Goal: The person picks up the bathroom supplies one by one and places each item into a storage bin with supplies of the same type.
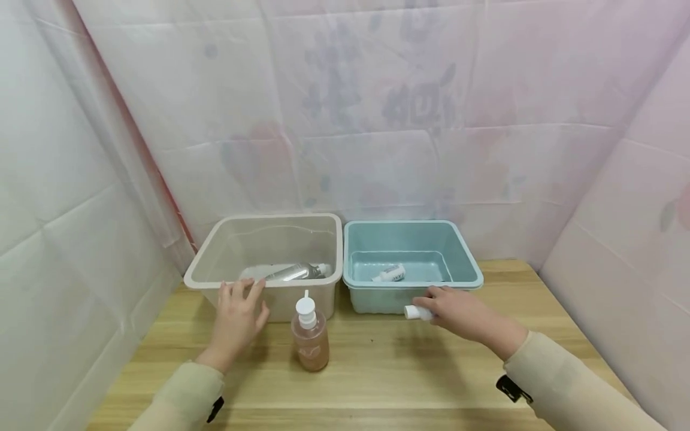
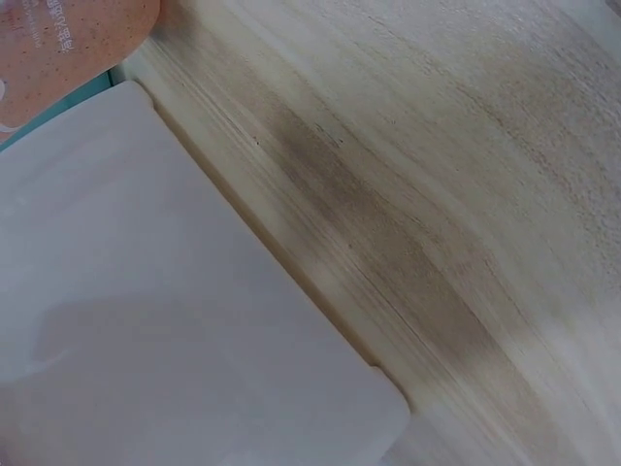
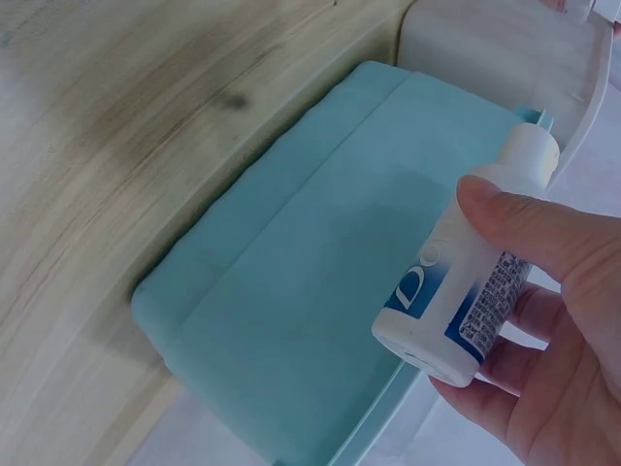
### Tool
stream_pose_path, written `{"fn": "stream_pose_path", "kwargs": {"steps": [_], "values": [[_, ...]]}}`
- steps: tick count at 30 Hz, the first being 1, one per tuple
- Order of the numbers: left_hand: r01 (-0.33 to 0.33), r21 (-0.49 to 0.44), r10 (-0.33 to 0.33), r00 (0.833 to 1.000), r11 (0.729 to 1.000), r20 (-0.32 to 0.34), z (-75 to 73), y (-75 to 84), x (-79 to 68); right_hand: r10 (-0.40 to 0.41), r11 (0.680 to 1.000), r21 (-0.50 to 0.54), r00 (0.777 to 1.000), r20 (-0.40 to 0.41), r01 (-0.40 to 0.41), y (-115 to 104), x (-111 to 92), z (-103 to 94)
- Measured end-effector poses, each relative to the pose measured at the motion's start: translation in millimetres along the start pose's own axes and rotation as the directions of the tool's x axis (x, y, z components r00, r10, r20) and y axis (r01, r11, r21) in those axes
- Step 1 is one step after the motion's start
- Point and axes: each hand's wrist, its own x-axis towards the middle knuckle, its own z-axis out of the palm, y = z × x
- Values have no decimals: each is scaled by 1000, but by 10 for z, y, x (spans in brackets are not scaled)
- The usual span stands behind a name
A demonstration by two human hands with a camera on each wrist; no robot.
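Observation:
My right hand [image 1: 458, 310] grips a small white bottle [image 3: 441, 286] with a blue label, thumb on one side and fingers on the other. In the head view the bottle lies on its side in the air, cap to the left, just in front of the blue bin [image 1: 372, 297]. At the front rim of the beige bin [image 1: 280, 302] is my left hand [image 1: 235, 317], its fingers loosely bent over the edge and holding nothing. Between the hands a pump bottle [image 1: 311, 347] of pinkish liquid stands upright on the table.
Inside the beige bin lies a clear bottle [image 1: 295, 273] with a white cap. A small white bottle [image 1: 392, 273] lies in the blue bin. Both bins stand side by side on the wooden table [image 1: 377, 377], against a hanging patterned sheet [image 1: 366, 161].

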Motion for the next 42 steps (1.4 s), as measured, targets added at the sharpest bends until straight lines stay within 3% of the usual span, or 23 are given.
{"fn": "stream_pose_path", "kwargs": {"steps": [11, 24, 42], "values": [[12, -8, -12, 1000, 1000, -10, 37, 13, -8, -18, 999, -32, 999, -35, 17, 12, 35, -21], [16, -18, -16, 1000, 1000, -19, 18, 9, -17, -18, 999, -37, 1000, -12, 18, 8, 49, -8], [18, -18, -19, 999, 1000, -32, 30, 9, -32, 2, 1000, -13, 1000, 23, -1, 28, 70, -133]]}}
